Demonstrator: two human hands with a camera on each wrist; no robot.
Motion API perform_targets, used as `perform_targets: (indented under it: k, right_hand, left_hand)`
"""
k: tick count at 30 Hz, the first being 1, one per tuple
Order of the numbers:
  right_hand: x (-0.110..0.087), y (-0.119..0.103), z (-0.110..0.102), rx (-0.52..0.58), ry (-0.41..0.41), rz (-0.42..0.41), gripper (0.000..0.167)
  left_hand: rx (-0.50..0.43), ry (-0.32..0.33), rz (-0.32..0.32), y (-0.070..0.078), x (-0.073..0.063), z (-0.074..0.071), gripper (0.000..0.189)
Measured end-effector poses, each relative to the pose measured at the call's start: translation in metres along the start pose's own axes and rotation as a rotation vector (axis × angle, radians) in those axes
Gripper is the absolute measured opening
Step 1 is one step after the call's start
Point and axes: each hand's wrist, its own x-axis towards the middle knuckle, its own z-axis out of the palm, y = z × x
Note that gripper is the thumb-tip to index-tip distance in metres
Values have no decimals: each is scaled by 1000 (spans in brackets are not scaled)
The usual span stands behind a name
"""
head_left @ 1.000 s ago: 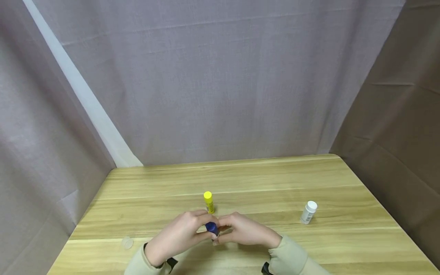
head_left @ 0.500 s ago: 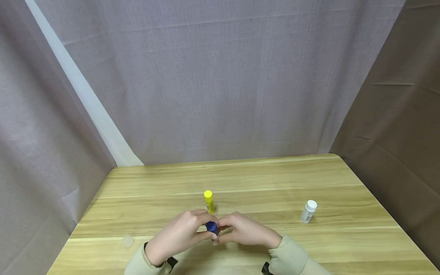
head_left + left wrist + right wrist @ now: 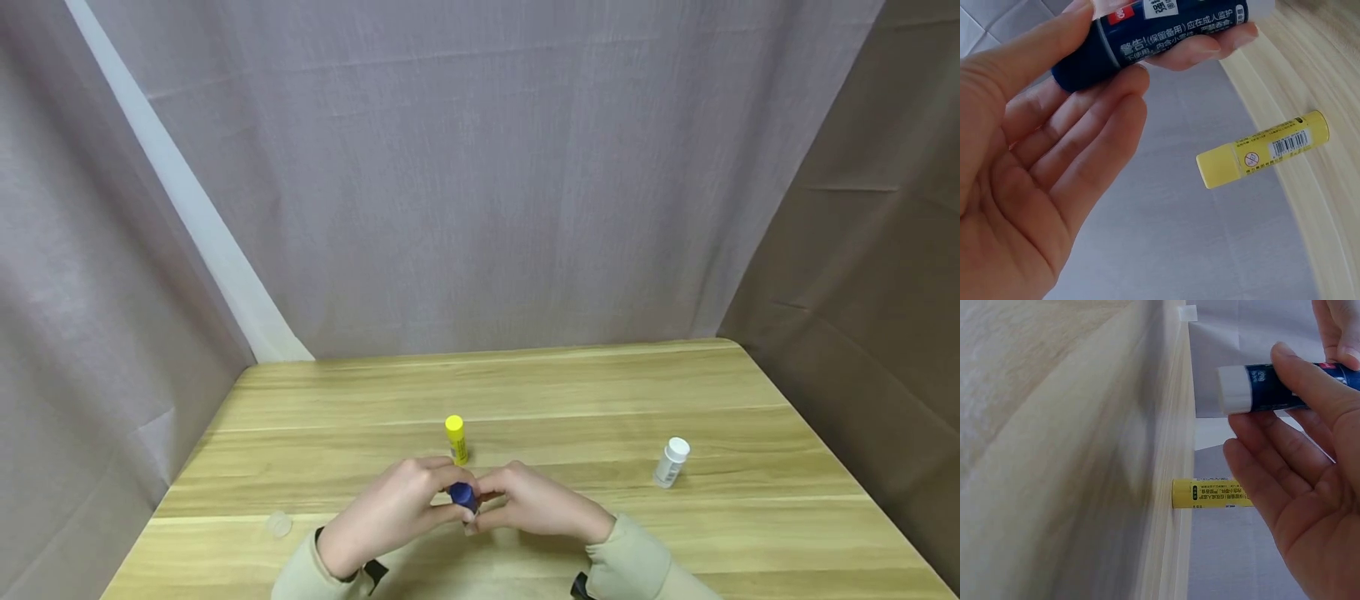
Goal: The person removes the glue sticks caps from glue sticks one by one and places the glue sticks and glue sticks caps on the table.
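Observation:
A dark blue glue stick (image 3: 463,495) is held off the table between both hands, its cap end upward. My left hand (image 3: 405,505) pinches the cap end between thumb and fingers. Lower on the barrel, my right hand (image 3: 536,505) grips the same glue stick with thumb and fingertips; its white base (image 3: 1235,390) shows in the right wrist view. The cap is on in the left wrist view, with a thin pale line where it meets the barrel. Just beyond the hands, a yellow glue stick (image 3: 456,442) stands upright, its cap on.
A small white bottle-like tube (image 3: 671,463) with a white cap stands to the right on the wooden table (image 3: 570,392). At the left lies a small translucent disc (image 3: 278,524). Grey curtains (image 3: 480,200) hang behind the table and at its left.

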Motion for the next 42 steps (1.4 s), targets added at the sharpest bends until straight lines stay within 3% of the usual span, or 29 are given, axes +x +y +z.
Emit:
perform_targets:
  k: [8,16,25,31,36,42]
  right_hand:
    - [2,0,2,-20,55,-24,13]
    - [5,-4,0,-26,103,11,18]
    - [5,-6,1,-75,116,15,20]
    - [4,-4,1,-67,112,12,21]
    - [3,-3,1,-58,106,-5,21]
    - [2,-3,2,-58,105,-9,19]
  left_hand:
    - [-18,66,-82,1,1,3,22]
    - [20,210,-163,1,2,6,29]
    - [6,183,-179,1,3,5,29]
    - [-8,94,-127,1,1,2,31]
    - [-6,-20,-15,1,1,-1,33]
    - [-30,-35,80,0,-1,-2,31]
